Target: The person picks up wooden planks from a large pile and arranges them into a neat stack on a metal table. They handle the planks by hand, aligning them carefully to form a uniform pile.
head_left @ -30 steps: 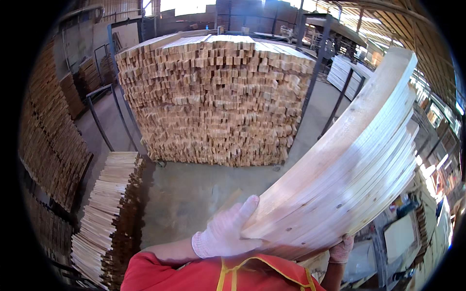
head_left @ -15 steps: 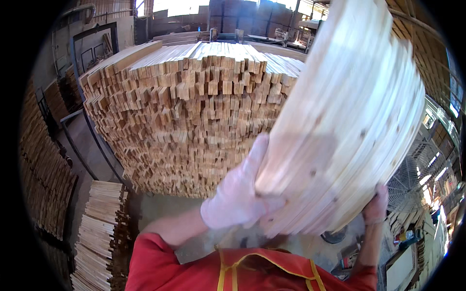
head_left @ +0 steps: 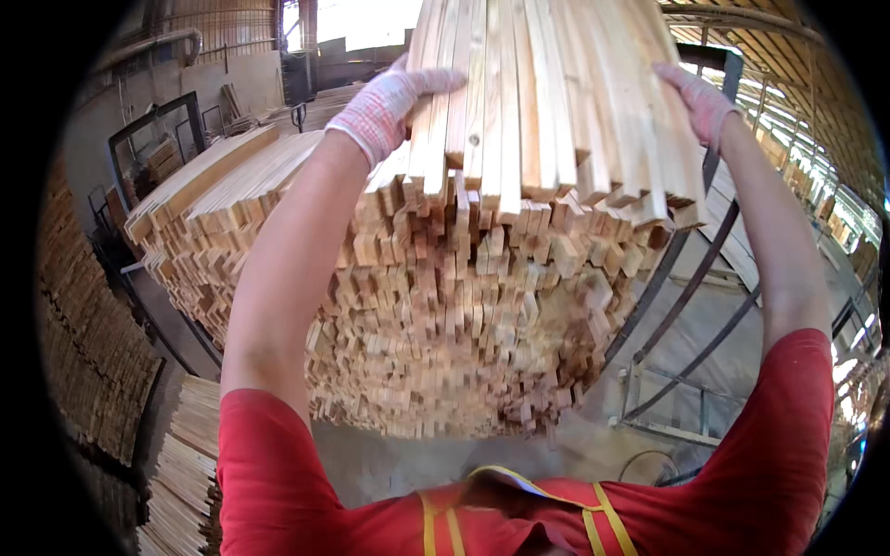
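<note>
Both my arms reach forward over a tall stack of wooden strips [head_left: 445,306], whose cut ends face me. A row of pale wooden strips [head_left: 547,102] lies on the stack's top, squeezed between my two gloved hands. On its left edge my left hand [head_left: 389,107] presses, thumb laid over the upper face and fingers round the side. My right hand [head_left: 702,104] grips the right edge, its fingers partly hidden behind the wood. The row's near ends are uneven and jut out past the strips underneath.
Dark metal bars [head_left: 681,269] stand along the stack's right side. A lower pile of strips [head_left: 181,473] is at the near left, with another tall stack [head_left: 93,315] beyond it. A metal frame [head_left: 153,134] rises at the far left.
The strips, held tilted up at the right half a second ago, now lie flat on the stack's top. Both my hands moved forward with them, and my view shifted rightward along the stack.
</note>
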Available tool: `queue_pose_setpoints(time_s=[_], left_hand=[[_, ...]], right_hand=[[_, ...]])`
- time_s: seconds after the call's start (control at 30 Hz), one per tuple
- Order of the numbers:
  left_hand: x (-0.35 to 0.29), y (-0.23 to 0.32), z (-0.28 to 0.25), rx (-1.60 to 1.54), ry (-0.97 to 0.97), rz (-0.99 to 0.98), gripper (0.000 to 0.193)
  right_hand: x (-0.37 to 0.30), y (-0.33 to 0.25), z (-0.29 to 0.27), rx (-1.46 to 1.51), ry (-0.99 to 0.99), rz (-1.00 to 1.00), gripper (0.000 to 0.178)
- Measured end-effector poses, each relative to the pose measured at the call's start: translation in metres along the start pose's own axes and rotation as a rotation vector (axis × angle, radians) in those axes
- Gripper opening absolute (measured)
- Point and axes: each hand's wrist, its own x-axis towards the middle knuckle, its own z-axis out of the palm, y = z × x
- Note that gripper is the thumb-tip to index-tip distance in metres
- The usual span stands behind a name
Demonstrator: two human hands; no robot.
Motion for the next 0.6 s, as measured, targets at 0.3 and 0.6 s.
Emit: queue_pose_setpoints(time_s=[0.3,0.6], left_hand=[[0.104,-0.11,0.023,0.684,-0.11,-0.391,0.078],[0.046,-0.061,0.043,1.284,-0.128,-0.082,0.085]], right_hand=[[0.055,0.177,-0.033,-1.17,0.003,0.173,0.069],[-0.111,0.12,-0.012,-0.648,0.261,-0.656,0.063]])
